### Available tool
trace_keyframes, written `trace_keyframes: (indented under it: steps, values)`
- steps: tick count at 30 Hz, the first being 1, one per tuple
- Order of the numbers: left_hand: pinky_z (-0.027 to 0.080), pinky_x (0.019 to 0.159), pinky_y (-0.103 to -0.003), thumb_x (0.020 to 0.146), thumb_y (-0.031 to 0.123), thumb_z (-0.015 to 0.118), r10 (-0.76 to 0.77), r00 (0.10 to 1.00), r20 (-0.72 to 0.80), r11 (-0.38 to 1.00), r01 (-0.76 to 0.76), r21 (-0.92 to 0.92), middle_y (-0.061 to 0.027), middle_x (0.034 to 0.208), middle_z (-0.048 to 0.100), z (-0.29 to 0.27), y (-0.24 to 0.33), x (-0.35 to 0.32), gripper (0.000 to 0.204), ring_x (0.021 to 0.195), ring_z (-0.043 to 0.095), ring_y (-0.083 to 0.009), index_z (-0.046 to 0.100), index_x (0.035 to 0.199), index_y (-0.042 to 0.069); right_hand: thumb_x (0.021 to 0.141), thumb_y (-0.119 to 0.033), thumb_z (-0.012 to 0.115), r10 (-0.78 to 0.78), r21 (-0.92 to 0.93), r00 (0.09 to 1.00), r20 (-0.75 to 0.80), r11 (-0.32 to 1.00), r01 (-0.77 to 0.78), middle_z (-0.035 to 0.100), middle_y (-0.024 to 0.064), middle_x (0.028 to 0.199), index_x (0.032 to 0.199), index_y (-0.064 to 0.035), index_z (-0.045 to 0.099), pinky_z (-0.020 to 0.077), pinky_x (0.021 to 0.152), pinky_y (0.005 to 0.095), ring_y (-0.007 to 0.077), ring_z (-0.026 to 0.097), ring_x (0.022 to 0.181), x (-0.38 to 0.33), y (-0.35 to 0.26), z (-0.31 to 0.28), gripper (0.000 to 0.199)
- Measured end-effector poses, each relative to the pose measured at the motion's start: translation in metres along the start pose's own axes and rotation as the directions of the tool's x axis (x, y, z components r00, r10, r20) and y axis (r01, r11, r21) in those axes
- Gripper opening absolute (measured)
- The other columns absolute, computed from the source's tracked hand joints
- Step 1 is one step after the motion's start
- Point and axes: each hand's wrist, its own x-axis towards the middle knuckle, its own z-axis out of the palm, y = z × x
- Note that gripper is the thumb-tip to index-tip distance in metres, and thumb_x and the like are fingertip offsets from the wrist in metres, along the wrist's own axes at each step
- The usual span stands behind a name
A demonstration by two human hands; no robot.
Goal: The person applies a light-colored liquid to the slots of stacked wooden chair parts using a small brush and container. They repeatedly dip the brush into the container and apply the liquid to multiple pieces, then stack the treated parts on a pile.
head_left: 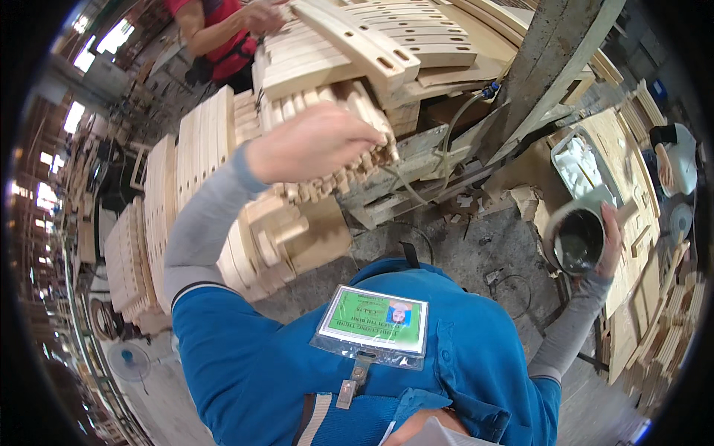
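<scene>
My left hand (pixel 323 141) is closed, fingers pressed together, over the ends of a stack of pale wooden slats (pixel 327 182) with narrow, tenon-like tips. Whatever it may pinch at the fingertips is too small to make out. On the right side, my right hand (pixel 610 239) grips the outer side of a round pot (pixel 552 239) with a pale wall. The pot is dark inside, with something shiny at the bottom. Above the left hand lie curved wooden parts with slots (pixel 357 44), piled in rows.
A person in red (pixel 223 52) works at the pile's far left. A metal post (pixel 539 82) rises at the far right, with a hose (pixel 450 137) beside it. A tray of white pieces (pixel 580 163) sits near the pot. Stacked boards (pixel 160 208) stand at left.
</scene>
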Motion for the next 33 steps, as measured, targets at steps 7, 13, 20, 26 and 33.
trace_keyframes:
  steps: [7,13,20,26,33]
  values:
    - [0.050,0.063,-0.029,0.087,0.035,0.048,-0.242,0.964,0.108,0.681,0.248,-0.689,-0.0115,0.089,0.063,0.096,0.081,0.020,0.039,0.071,0.062,-0.0166,0.060,0.099,-0.001,0.075,-0.015,0.063,0.105,0.012,0.929,0.355,0.993,-0.117,0.046,-0.0070,0.064,0.078,-0.0088,0.054,0.0225,0.039,0.0144,-0.0009,0.034,0.046,-0.029,-0.015,0.095,0.012]
    - [0.048,0.053,-0.025,0.082,0.045,0.054,-0.197,0.947,0.254,-0.067,0.246,-0.967,-0.0071,0.077,0.059,0.195,0.107,-0.002,0.046,0.064,0.058,-0.0108,0.058,0.089,-0.001,0.075,-0.013,0.063,0.312,-0.137,0.623,0.718,0.940,-0.313,0.042,-0.0080,0.060,0.070,-0.0124,0.052,0.0209,0.040,0.0164,-0.0002,0.031,0.046,-0.085,-0.001,0.124,0.012]
    - [0.044,0.048,-0.022,0.087,0.034,0.050,-0.425,0.898,0.116,-0.146,0.058,-0.988,-0.0018,0.071,0.059,0.238,0.150,-0.082,0.033,0.058,0.056,-0.0083,0.058,0.091,0.002,0.078,-0.017,0.062,0.377,-0.290,0.378,0.846,0.919,-0.268,0.041,-0.0071,0.056,0.069,-0.0098,0.054,0.0192,0.037,0.0180,0.0005,0.030,0.042,-0.142,0.028,0.141,0.014]
    - [0.050,0.055,-0.028,0.092,0.029,0.040,-0.829,0.556,-0.053,-0.041,-0.155,-0.987,-0.0073,0.089,0.060,0.204,0.179,-0.205,0.034,0.073,0.060,-0.0145,0.050,0.109,0.001,0.083,-0.025,0.057,-0.195,0.211,0.695,0.692,0.976,0.064,0.044,-0.0046,0.055,0.076,-0.0041,0.060,0.0205,0.039,0.0194,0.0035,0.033,0.042,-0.152,0.009,0.168,0.022]
    - [0.055,0.066,-0.033,0.093,0.027,0.037,-0.926,0.227,-0.300,0.198,-0.385,-0.901,-0.0130,0.096,0.059,0.189,0.209,-0.307,0.037,0.083,0.061,-0.0188,0.051,0.105,-0.004,0.091,-0.032,0.040,-0.372,0.710,0.758,0.535,0.685,-0.165,0.054,0.0087,0.070,0.089,0.0022,0.054,0.0357,0.052,0.0218,0.0120,0.046,0.056,-0.175,-0.012,0.226,0.037]
